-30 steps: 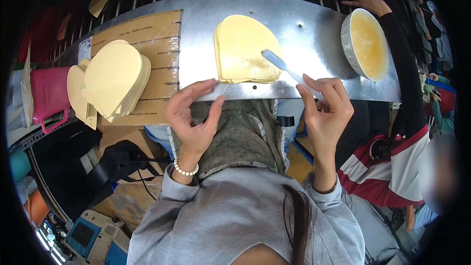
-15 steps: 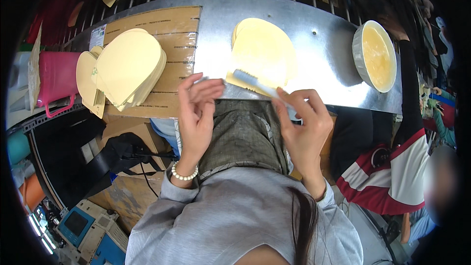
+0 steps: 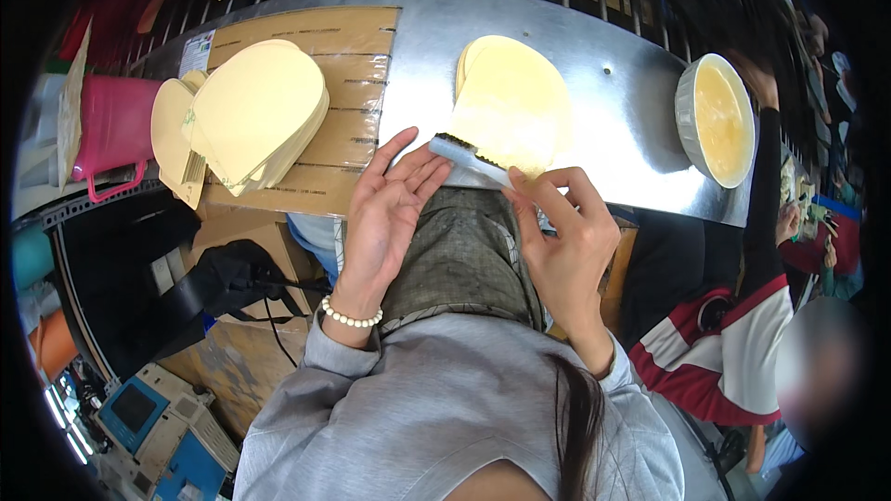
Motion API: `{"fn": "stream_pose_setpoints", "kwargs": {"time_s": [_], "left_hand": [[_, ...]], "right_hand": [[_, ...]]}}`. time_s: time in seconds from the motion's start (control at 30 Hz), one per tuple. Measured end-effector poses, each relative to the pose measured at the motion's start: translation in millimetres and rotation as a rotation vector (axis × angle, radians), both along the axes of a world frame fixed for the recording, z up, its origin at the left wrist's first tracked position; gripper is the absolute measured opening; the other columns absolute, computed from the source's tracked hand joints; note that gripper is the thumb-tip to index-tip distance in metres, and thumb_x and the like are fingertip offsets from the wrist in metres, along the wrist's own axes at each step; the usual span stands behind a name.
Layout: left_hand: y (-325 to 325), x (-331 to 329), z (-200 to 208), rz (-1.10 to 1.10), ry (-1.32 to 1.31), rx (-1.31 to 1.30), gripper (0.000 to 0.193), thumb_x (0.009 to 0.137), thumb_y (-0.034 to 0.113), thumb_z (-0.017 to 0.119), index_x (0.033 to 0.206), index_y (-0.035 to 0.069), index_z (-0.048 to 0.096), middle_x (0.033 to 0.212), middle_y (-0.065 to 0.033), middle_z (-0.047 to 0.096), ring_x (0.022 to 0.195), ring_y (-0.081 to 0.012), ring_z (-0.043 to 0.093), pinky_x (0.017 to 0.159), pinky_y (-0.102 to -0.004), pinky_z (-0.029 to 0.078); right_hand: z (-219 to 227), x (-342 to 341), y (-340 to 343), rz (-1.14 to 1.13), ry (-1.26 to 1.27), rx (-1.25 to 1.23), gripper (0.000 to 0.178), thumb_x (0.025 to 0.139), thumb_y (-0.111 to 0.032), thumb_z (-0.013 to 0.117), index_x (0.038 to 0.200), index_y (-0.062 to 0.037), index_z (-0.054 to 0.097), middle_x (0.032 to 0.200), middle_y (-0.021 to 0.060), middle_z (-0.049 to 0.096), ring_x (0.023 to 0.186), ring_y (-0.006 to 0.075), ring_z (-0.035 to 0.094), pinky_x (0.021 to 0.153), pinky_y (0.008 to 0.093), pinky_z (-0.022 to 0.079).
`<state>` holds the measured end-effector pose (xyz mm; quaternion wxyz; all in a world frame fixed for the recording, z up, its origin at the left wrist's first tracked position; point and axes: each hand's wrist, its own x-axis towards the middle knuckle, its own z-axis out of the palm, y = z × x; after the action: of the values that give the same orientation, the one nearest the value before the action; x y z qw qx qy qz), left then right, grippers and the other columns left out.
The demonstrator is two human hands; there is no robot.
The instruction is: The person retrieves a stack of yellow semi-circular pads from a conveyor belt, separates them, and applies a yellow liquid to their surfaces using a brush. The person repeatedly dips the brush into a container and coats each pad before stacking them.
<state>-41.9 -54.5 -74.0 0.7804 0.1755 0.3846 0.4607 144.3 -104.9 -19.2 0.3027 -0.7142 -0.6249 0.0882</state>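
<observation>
My right hand (image 3: 571,237) pinches the end of a pale blue-white brush (image 3: 469,155) with a row of dark bristles facing the far side. My left hand (image 3: 390,199) is open, palm turned up, its fingertips close beside the brush's head; whether they touch it I cannot tell. Just beyond the brush, a small stack of rounded cream-yellow sheets (image 3: 515,97) lies on the metal table, its top sheet shiny. To the left, a thicker stack of similar cream sheets (image 3: 260,111) rests on flattened cardboard.
A white fluted bowl (image 3: 689,116) of yellow paste stands at the table's right end. The cardboard (image 3: 357,83) covers the left part of the metal table (image 3: 418,46). A pink container (image 3: 116,125) is at far left. Another person's red-and-white sleeve (image 3: 710,353) is at right.
My left hand has turned palm up, fingers spread near the brush's head. The brush, still in my right hand, now shows its dark bristles more clearly. The whole view has shifted slightly.
</observation>
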Motion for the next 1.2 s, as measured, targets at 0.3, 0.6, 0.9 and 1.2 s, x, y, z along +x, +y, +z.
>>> {"fn": "stream_pose_setpoints", "kwargs": {"time_s": [0.3,0.6,0.9,1.2], "left_hand": [[1.1,-1.3,2.7,-0.008,-0.079,0.014,0.063,0.089,-0.007,0.045,0.151,-0.010,0.036,0.149,-0.0323,0.049,0.143,-0.0390,0.048,0.124,-0.0472,0.038],[-1.4,2.9,5.0,0.002,0.013,0.049,0.062,0.092,-0.005,0.044,0.153,-0.006,0.035,0.148,-0.0275,0.051,0.141,-0.0356,0.049,0.123,-0.0468,0.039],[-34.4,28.8,9.9,-0.207,0.392,0.564,0.132,0.073,0.002,0.089,0.165,0.017,-0.004,0.165,-0.0174,0.012,0.152,-0.0370,0.027,0.122,-0.0561,0.037],[-43.1,45.8,7.3,-0.196,0.511,0.509,0.117,0.079,-0.006,0.084,0.164,0.013,0.005,0.162,-0.0147,0.019,0.151,-0.0297,0.031,0.123,-0.0510,0.037]], "right_hand": [[9.0,6.9,-6.9,-0.102,0.098,0.002,0.016,0.077,-0.003,0.085,0.092,-0.0079,0.082,0.079,0.0043,0.066,0.062,0.0196,0.061,0.054,0.0311,0.045],[9.8,29.1,-26.5,-0.060,0.497,-0.037,0.015,0.080,-0.004,0.086,0.095,-0.0058,0.081,0.084,0.0011,0.068,0.063,0.0059,0.054,0.050,0.0232,0.037],[-36.9,41.4,-27.2,-0.347,0.918,-0.024,0.031,0.095,-0.002,0.075,0.123,0.0008,0.062,0.107,0.0041,0.067,0.072,0.0002,0.053,0.059,0.0168,0.039],[-70.8,31.6,-20.6,-0.406,0.874,-0.053,0.029,0.092,-0.003,0.077,0.119,0.0046,0.070,0.102,0.0032,0.077,0.060,-0.0021,0.033,0.053,0.0182,0.027]]}}
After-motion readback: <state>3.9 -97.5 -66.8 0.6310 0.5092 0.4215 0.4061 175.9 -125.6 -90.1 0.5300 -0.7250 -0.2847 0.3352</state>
